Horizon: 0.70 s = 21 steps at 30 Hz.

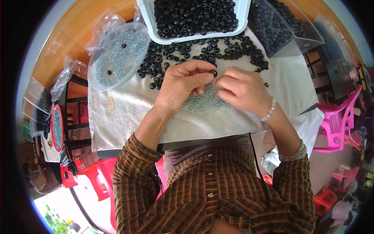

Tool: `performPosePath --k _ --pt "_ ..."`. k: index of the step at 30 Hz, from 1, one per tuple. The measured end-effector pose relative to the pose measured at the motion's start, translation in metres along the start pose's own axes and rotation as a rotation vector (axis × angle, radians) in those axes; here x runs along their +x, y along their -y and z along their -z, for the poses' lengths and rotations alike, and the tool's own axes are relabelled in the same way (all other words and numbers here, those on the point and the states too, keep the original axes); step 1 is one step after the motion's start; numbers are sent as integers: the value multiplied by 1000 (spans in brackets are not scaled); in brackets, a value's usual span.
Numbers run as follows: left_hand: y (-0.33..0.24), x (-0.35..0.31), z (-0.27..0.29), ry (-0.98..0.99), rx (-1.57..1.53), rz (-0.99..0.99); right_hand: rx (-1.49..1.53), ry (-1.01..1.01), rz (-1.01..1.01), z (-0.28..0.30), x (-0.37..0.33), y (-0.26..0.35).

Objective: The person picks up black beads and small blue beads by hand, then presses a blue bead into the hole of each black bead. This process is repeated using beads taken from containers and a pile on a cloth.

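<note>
My left hand (pixel 181 84) is closed, pinching a round black bead (pixel 213 73) between thumb and forefinger. Close to its right side, the fingers of my right hand (pixel 245 87) are pressed together, and whatever they hold is too small or hidden to make out. Below both hands a heap of tiny blue-grey seed beads (pixel 204 102) is spread on a cream towel (pixel 128 124). Loose black beads (pixel 156 62) lie scattered on the towel beyond my hands. To the left, a clear oval container (pixel 93 74) holds more seed beads, with two black beads among them.
A white tub (pixel 242 17) full of black beads stands at the far side. Right of it, a clear box (pixel 272 31) holds dark beads. A crumpled plastic bag (pixel 64 80) lies at the left. A pink chair (pixel 331 121) stands off to the right.
</note>
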<state>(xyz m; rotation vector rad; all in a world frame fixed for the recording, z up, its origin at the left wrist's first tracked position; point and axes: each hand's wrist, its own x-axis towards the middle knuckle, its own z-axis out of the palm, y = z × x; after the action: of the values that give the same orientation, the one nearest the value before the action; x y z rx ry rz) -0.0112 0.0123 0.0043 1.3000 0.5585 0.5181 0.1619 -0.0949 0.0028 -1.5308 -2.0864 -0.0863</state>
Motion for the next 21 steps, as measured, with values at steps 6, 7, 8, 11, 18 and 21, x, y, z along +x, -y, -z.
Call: performPosePath --k 6,7,8,11,18,21 --pt "1 -1 3 -5 -18 -7 42 -10 28 -14 3 -5" --pt "1 0 3 8 -3 -10 24 -13 31 -14 4 -6" --pt "0 0 3 5 -4 -12 23 -12 35 -13 4 -7" --pt "-1 -1 3 2 13 -5 105 -34 -6 -10 3 -8" --pt "-3 -2 0 44 113 17 394 -170 -108 0 2 -8" --pt "-4 -2 -1 52 121 14 434 -179 -137 0 2 -8"
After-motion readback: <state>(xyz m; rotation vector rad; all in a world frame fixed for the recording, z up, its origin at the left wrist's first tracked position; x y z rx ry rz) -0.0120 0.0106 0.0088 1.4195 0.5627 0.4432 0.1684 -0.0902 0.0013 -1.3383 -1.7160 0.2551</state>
